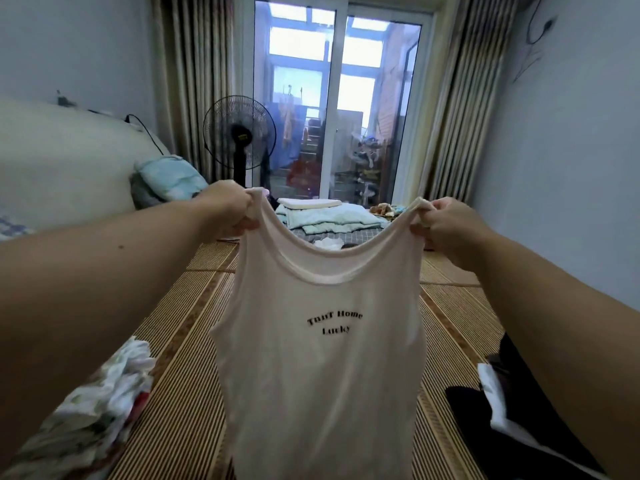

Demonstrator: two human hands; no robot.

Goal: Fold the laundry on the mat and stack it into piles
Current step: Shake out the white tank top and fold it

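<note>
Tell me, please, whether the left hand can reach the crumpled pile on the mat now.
Probably not yet: the left hand grips a strap of the tank top, held up with the right hand. The crumpled pile lies on the mat beneath that forearm, unobstructed, once the strap is released.

We see a striped woven mat (180,341) that carries everything here. On its near left side lies a crumpled heap of laundry (97,410), and on its near right side lie dark and white clothes (512,420). At the far end rests a folded pale blue quilt (332,221), and just in front of it a small white cloth (329,243).
</note>
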